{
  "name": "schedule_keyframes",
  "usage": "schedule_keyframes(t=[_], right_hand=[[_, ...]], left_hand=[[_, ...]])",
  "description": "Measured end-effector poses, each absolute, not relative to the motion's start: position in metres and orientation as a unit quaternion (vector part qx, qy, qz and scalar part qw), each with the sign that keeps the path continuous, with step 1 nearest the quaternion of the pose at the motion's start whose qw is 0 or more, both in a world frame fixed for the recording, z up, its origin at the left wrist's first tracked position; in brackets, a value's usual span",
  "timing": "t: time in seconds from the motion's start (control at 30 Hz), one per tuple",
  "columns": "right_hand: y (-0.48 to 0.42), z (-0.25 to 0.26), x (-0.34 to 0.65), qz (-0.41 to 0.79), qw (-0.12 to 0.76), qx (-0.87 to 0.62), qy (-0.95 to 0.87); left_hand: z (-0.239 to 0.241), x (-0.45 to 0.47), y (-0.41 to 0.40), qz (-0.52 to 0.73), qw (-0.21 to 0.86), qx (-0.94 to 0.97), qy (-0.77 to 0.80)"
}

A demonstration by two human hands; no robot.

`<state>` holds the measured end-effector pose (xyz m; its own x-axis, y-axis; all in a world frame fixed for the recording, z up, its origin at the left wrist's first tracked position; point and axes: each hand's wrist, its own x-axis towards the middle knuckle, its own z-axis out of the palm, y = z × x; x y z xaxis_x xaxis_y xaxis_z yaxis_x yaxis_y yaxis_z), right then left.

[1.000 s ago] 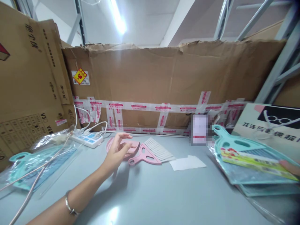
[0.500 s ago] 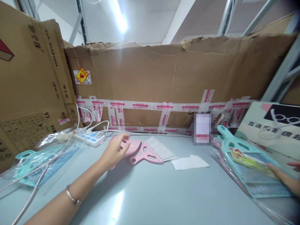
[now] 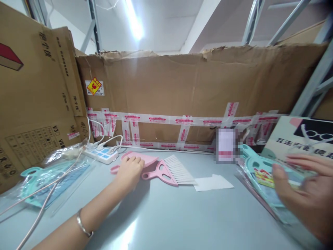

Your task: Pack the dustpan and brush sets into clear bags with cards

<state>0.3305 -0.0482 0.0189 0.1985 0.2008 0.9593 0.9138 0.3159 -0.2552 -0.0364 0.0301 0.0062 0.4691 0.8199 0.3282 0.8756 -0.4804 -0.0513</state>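
Observation:
My left hand (image 3: 129,171) rests on a pink dustpan (image 3: 149,159) on the grey table, its fingers curled over the pan near the handle. A pink hand brush (image 3: 166,171) with white bristles lies just to the right of it, touching the pan. A white paper slip (image 3: 213,182) lies beyond the brush. My right hand (image 3: 304,189) is at the right edge, blurred, with its fingers spread over a teal dustpan set (image 3: 256,168) in a clear plastic bag with a coloured card inside.
A white power strip (image 3: 100,154) with plugged cables sits at the back left, and a cable runs toward me. Another bagged teal dustpan (image 3: 49,177) lies at the left. Taped cardboard walls (image 3: 182,90) close the back and left. A printed box (image 3: 299,139) stands at the right.
My left hand has come down from hovering and closed on the pink dustpan, which shifted slightly. My right hand has come further into view over the teal bagged set.

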Motion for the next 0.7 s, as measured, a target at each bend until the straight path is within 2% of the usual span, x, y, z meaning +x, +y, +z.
schedule_keyframes(t=[0.13, 0.23, 0.33, 0.43, 0.57, 0.63, 0.7], right_hand=[[-0.026, 0.028, 0.279, -0.307, 0.568, -0.414, -0.641], [-0.013, 0.036, 0.256, -0.216, 0.552, -0.438, -0.675], [0.006, 0.040, 0.245, -0.043, 0.532, -0.500, -0.682], [0.025, 0.035, 0.243, 0.202, 0.503, -0.525, -0.656], [0.028, 0.017, 0.242, 0.540, 0.360, -0.451, -0.613], [0.022, 0.010, 0.238, 0.603, 0.344, -0.425, -0.581], [0.016, 0.004, 0.230, 0.588, 0.425, -0.430, -0.537]], left_hand=[[0.027, -0.042, 0.023, -0.183, 0.143, -0.858, -0.459], [0.033, -0.045, 0.021, -0.231, 0.138, -0.891, -0.367], [0.032, -0.046, 0.019, -0.252, 0.097, -0.918, -0.291], [0.030, -0.047, 0.014, -0.254, 0.011, -0.931, -0.261], [0.027, -0.043, 0.011, -0.264, -0.055, -0.932, -0.241], [0.024, -0.040, 0.013, -0.323, -0.069, -0.910, -0.249], [0.021, -0.035, 0.016, -0.418, -0.107, -0.851, -0.298]])
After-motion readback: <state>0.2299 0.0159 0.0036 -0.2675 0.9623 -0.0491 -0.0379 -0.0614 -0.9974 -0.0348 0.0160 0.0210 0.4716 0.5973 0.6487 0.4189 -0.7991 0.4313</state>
